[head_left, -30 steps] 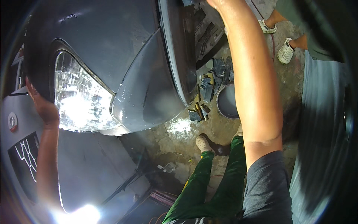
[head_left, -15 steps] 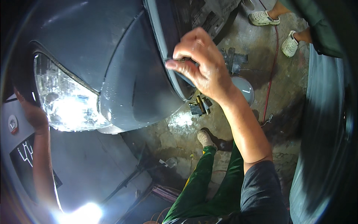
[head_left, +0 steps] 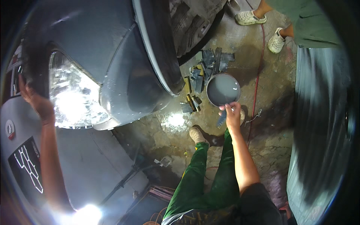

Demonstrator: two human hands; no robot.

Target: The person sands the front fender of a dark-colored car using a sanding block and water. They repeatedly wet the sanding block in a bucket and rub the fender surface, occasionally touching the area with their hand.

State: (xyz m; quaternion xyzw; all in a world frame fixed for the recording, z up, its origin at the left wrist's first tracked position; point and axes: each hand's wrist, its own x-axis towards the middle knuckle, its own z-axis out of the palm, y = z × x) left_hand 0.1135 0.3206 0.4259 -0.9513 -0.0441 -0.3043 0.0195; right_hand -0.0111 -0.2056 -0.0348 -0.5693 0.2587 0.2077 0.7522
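In my right hand point(head_left: 233, 113), a dark grey piece of sandpaper point(head_left: 222, 119) is pinched between thumb and fingers, at the near rim of a round bucket point(head_left: 209, 98) of greyish water. My left hand point(head_left: 36, 102) is at the far left, fingers stretched out, beside the lit headlight point(head_left: 71, 97). Whether it touches the car body is hard to tell. The dark grey car fender point(head_left: 138, 78) has water drops on it and curves away from the headlight.
Several sanding blocks and dark scraps point(head_left: 198, 77) lie by the bucket. A red hose point(head_left: 257, 82) crosses the wet floor. Another person's clogs point(head_left: 250, 18) stand at the upper right. Plastic sheeting point(head_left: 318, 123) hangs at right; a bright lamp point(head_left: 87, 215) shines at lower left.
My right hand has moved from beside the fender's edge down to the bucket, and the sandpaper now shows in it. My left hand has shifted up slightly in the picture.
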